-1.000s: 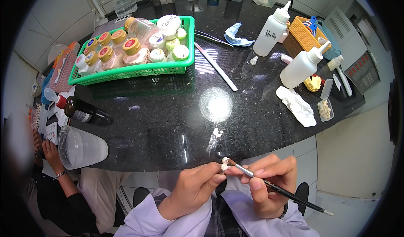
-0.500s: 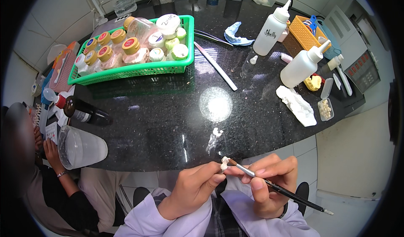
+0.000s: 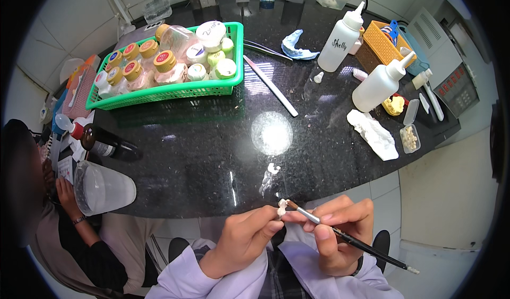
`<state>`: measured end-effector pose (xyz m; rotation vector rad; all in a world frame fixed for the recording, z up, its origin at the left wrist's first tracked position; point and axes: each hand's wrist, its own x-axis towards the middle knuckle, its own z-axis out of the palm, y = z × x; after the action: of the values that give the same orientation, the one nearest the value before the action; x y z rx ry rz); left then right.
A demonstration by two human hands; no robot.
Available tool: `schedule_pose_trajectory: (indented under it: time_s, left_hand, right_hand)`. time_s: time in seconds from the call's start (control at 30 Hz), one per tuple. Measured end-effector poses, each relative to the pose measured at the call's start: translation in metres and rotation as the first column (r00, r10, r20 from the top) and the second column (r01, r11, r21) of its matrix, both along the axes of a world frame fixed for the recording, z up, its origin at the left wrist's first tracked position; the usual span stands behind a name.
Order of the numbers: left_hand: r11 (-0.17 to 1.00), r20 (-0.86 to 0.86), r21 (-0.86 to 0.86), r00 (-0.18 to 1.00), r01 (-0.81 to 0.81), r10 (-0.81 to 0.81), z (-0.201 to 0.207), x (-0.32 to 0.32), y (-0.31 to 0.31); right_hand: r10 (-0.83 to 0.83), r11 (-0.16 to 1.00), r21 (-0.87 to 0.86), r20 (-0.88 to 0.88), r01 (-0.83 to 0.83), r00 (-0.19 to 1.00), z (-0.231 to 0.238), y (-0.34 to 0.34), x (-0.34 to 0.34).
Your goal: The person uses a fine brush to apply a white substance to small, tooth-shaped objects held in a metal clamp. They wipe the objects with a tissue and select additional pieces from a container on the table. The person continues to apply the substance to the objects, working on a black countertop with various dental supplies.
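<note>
My left hand [image 3: 239, 240] pinches a small, white, knobbly tooth-like piece [image 3: 281, 210] between thumb and fingertips, just off the near edge of the black counter. In my right hand [image 3: 342, 262] is a slim paintbrush [image 3: 366, 248] with a black handle and silver ferrule, gripped like a pen. Its brown bristles meet the upper right side of the white piece, or nearly so; the exact contact is too small to tell. A smear of white paste [image 3: 270, 174] lies on the counter beyond my hands.
The black counter [image 3: 186, 166] carries a green basket [image 3: 159, 100] of jars, a plastic tub [image 3: 106, 187] and a brown bottle [image 3: 106, 142] leftward. Rightward are two squeeze bottles [image 3: 340, 41], crumpled tissue [image 3: 372, 134] and a small box [image 3: 409, 138]. A white-handled tool [image 3: 271, 86] lies mid-counter. Another person [image 3: 79, 235] sits left.
The white piece has tilted slightly in my left fingers, and the brush tip stays beside it. The view has shifted a little. The person at left has moved their head slightly.
</note>
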<state>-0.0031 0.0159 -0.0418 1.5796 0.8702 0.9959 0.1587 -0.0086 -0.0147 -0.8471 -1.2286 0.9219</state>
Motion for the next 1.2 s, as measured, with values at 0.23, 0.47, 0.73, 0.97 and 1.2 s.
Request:
schedule_pose_trajectory:
  time_s: [0.23, 0.47, 0.73, 0.97, 1.2]
  left_hand:
    - [1.0, -0.025, -0.024, 1.0, 0.008, -0.008, 0.0034, -0.0007, 0.0012]
    - [1.0, -0.009, -0.01, 1.0, 0.001, -0.001, 0.0029, -0.0003, 0.0009]
    - [1.0, -0.024, -0.006, 1.0, 0.018, -0.018, 0.0027, -0.002, 0.0011]
    - [1.0, 0.001, -0.026, 1.0, -0.003, 0.003, 0.0018, 0.0009, 0.0013]
    - [0.999, -0.011, -0.033, 1.0, 0.002, -0.002, 0.0022, -0.0002, 0.0011]
  right_hand:
    - [0.001, 1.0, 0.019, 0.039, -0.001, 0.999, 0.0014, 0.0035, -0.0012]
    - [0.024, 0.999, 0.022, 0.063, -0.025, 0.998, 0.0029, 0.0049, 0.0]
    - [0.1, 0.994, -0.026, -0.087, -0.102, 0.991, 0.002, 0.007, 0.001]
    - [0.074, 0.996, -0.05, -0.002, -0.074, 0.997, 0.0002, 0.0029, 0.0049]
    - [0.037, 0.997, -0.063, 0.017, -0.036, 0.999, 0.0002, 0.0038, 0.0028]
